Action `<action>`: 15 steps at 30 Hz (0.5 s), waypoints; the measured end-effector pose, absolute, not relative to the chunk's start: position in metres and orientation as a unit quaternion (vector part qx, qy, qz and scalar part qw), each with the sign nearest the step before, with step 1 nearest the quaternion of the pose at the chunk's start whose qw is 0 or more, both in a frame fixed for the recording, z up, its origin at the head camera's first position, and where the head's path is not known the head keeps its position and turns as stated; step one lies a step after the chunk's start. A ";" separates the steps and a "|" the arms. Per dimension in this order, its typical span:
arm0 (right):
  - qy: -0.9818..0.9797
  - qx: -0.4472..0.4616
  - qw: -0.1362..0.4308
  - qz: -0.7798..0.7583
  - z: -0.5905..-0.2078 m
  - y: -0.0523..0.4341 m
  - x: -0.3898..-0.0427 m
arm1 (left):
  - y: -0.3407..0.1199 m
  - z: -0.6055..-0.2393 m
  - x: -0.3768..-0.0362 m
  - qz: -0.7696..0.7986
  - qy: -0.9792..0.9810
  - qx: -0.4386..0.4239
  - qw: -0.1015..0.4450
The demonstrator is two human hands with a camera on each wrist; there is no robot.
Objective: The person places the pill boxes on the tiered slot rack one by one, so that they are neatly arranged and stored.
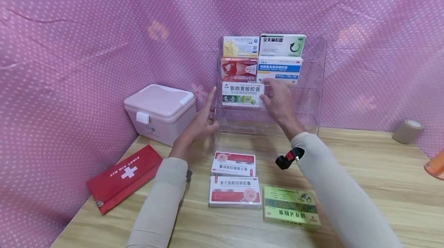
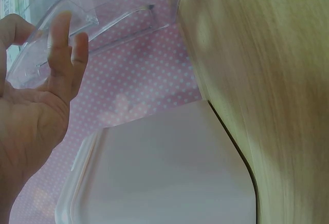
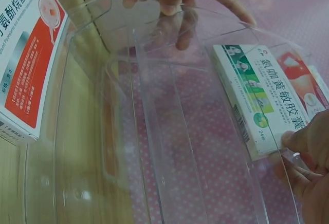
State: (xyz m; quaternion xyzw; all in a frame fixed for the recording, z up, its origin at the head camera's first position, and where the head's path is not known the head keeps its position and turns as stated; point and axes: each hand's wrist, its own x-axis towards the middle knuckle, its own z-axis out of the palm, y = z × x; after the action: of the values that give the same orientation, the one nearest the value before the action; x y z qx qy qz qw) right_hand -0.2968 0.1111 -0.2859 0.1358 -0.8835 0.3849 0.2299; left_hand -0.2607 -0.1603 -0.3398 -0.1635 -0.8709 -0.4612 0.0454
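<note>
A clear tiered display rack (image 1: 270, 123) stands against the pink curtain. My right hand (image 1: 279, 99) pinches the right end of a white and green medicine box (image 1: 243, 94), thumb on its front face. That box sits upright on the third tier from the top, at the left; the right wrist view shows the same box (image 3: 259, 98) close up. My left hand (image 1: 201, 121) is at the rack's left side panel, index finger pointing up and fingertips at the panel's edge. In the left wrist view the left hand (image 2: 38, 95) has its fingers extended.
Above are a red box (image 1: 239, 70), a blue and white box (image 1: 279, 70), a yellow and white box (image 1: 240, 47) and a green and white box (image 1: 282, 45). Two red and white boxes (image 1: 234, 192) and a gold-green box (image 1: 291, 206) lie in front. A pink case (image 1: 159, 105) and red pouch (image 1: 125, 176) are left.
</note>
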 end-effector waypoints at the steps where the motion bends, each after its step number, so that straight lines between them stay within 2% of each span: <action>1: -0.883 0.136 0.229 0.387 -0.286 0.110 -0.297 | -0.160 -0.340 -0.260 -0.461 -0.871 -0.164 0.046; 8: -0.889 0.153 0.211 0.377 -0.286 0.109 -0.296 | -0.160 -0.341 -0.259 -0.467 -0.868 -0.161 0.045; 15: -0.897 0.176 0.155 0.375 -0.280 0.116 -0.287 | -0.162 -0.340 -0.259 -0.463 -0.870 -0.161 0.048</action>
State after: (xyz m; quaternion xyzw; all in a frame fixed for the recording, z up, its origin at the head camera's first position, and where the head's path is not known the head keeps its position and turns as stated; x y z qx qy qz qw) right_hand -0.2875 0.1157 -0.2801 0.1760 -0.8970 0.3746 0.1554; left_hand -0.2593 -0.1617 -0.3405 -0.1605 -0.8703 -0.4631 0.0485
